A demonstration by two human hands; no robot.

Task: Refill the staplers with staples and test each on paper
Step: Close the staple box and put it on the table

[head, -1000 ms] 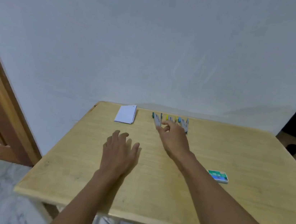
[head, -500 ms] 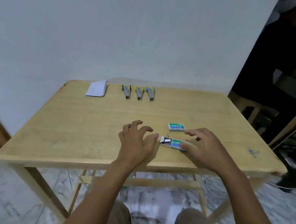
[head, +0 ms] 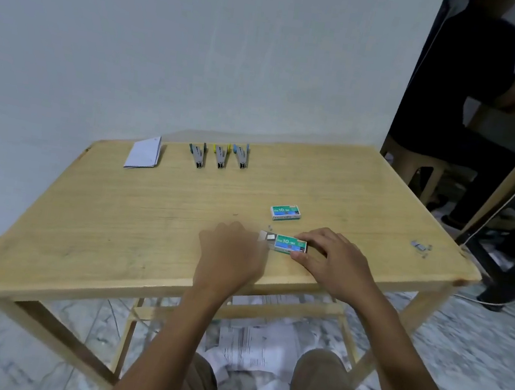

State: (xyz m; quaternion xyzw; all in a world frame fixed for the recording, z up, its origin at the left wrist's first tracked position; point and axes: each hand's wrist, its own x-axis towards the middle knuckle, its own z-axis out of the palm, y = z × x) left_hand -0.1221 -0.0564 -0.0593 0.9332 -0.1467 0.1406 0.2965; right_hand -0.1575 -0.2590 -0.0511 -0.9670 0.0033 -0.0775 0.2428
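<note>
Right grip [head: 335, 264] pinches the staple box [head: 290, 244] sleeve near the bench [head: 114, 225] front edge. Left grip [head: 232, 253] is at the half-out tray [head: 267, 237], blurred: can't tell if clamped. Pull tray slow and level so strips don't spill. 3 staplers [head: 221, 157] sit far back.

I read "No 10-1M" on the nearer green staple box [head: 290, 243]. The farther staple box [head: 285, 213] shows "No 10"; its remaining print is too blurred.

Just beyond the half-open staple box [head: 290, 243] I see a closed staple box [head: 285, 213]; three staplers [head: 221, 157] and folded paper [head: 143, 155] lie farther back-left.
</note>
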